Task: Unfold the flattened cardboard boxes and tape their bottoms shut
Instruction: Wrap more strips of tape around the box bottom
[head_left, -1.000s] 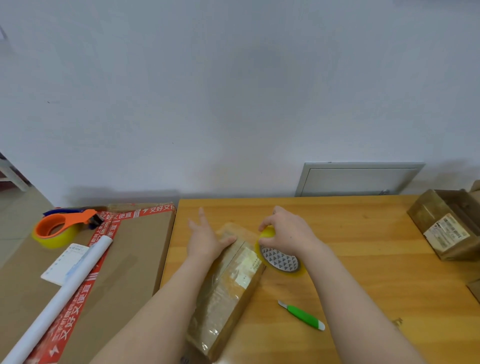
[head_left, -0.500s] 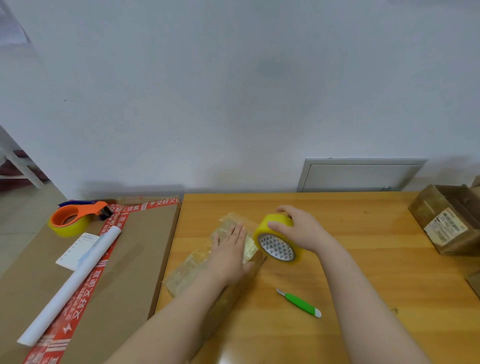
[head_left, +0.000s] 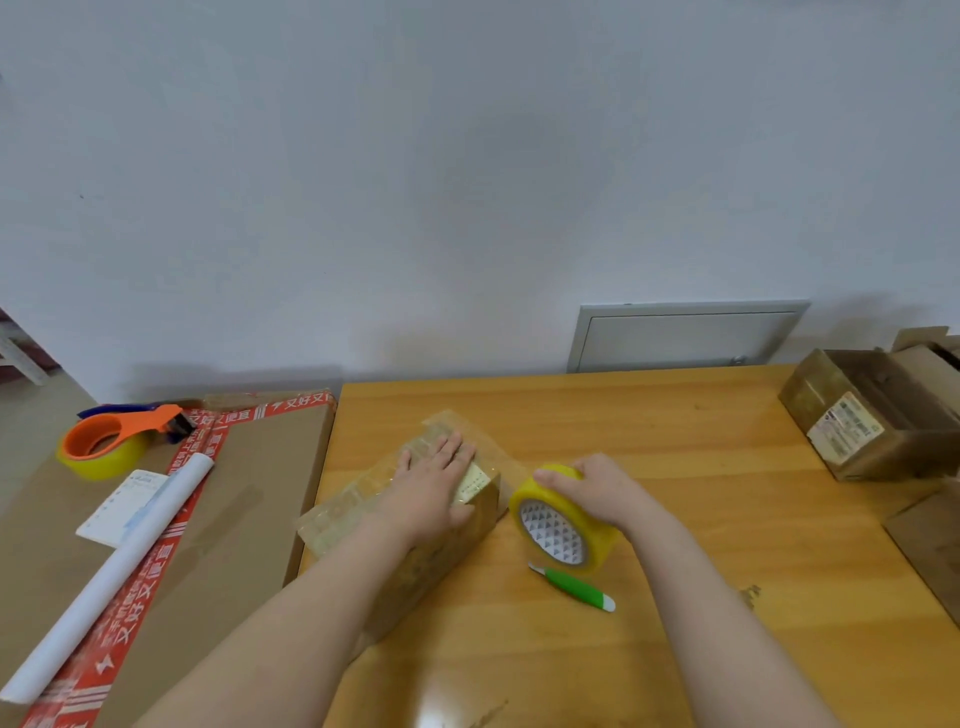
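My left grip (head_left: 434, 491) lies flat, fingers straight, pressing the taped cardboard box (head_left: 340, 514); my right grip (head_left: 597, 491) curls round the yellow tape roll (head_left: 563, 530).

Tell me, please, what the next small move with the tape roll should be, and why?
Probably cutting the tape. The right hand grips the tape roll just right of the box, the left hand lies flat on the box top, and the green cutter lies beside the roll. Whether a strip spans the gap is unclear.
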